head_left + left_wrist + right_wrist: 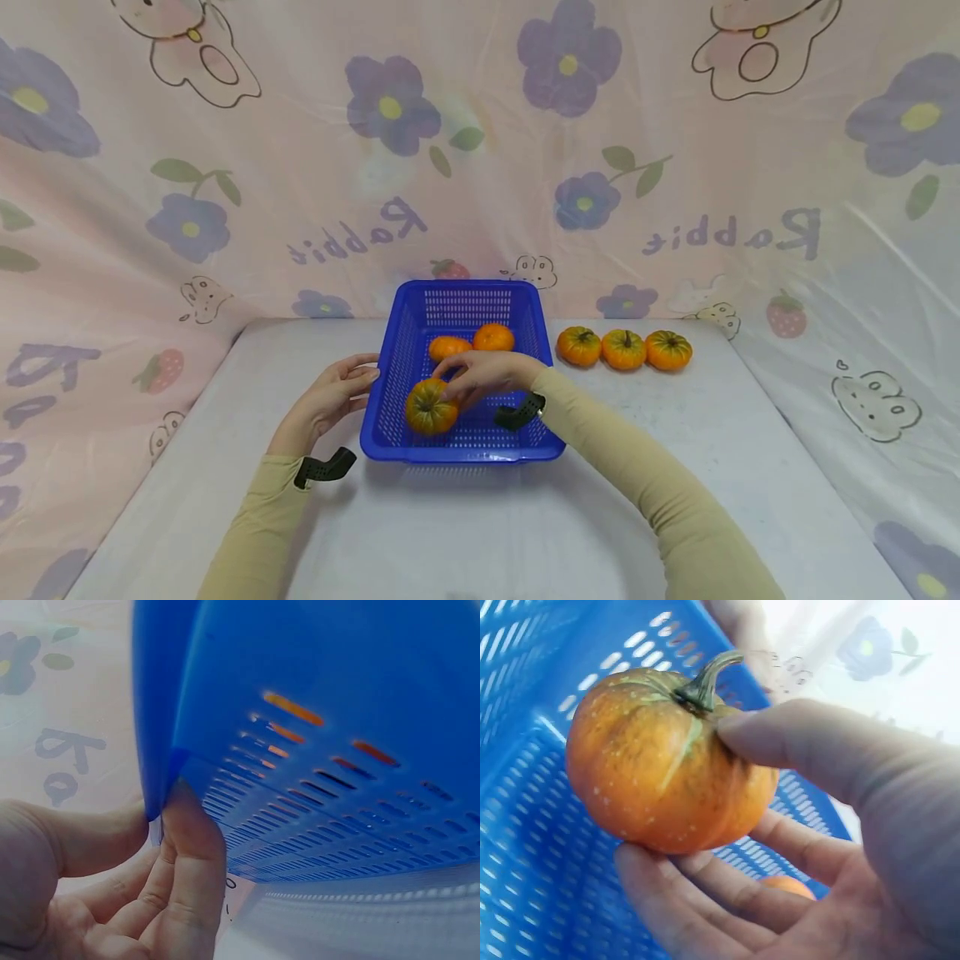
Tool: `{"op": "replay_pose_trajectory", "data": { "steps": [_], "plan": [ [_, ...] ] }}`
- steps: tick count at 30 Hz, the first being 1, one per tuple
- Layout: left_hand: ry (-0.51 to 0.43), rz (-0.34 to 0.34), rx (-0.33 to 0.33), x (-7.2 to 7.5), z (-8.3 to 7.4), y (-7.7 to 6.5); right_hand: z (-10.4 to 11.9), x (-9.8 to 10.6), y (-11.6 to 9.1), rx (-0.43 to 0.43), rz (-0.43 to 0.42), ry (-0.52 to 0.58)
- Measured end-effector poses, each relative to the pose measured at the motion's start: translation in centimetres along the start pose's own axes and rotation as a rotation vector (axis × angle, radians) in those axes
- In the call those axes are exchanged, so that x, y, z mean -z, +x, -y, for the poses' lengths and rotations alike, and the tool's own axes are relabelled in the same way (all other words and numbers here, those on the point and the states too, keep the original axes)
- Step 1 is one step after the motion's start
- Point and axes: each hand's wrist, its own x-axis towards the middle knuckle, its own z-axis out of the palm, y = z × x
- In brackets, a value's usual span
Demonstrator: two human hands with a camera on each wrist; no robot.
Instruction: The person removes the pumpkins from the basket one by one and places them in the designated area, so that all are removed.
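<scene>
A small orange pumpkin [431, 407] with a green stem is held by my right hand [487, 375] inside the blue plastic basket [465, 455]. In the right wrist view the thumb lies on top of this pumpkin [667, 765] by the stem, and the fingers curl beneath it. My left hand [333, 396] pinches the basket's left rim; the left wrist view shows thumb and fingers on either side of the blue rim [154, 712]. Farther back in the basket lie two more orange fruits, one flatter [448, 347] and one rounder [494, 337].
To the right of the basket three green-and-orange pumpkins stand in a row: a left one [578, 346], a middle one [624, 350] and a right one [668, 350]. The white table [480, 533] meets a patterned curtain [480, 167] at the back and sides.
</scene>
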Motion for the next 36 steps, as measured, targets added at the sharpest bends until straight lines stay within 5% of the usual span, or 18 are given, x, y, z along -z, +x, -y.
{"op": "replay_pose_trajectory", "data": {
  "steps": [19,30,36],
  "plan": [
    [0.019,-0.008,-0.005,-0.2,0.0,-0.2,2.1,3.6,-4.1,0.111,-0.114,0.125],
    [0.013,-0.004,-0.002,-0.3,-0.2,-0.2,0.7,5.9,-8.0,0.120,-0.310,0.186],
    [0.020,-0.001,-0.001,-0.2,-0.2,-0.2,-0.9,6.9,-10.0,0.156,-0.348,0.311]
  ]
}}
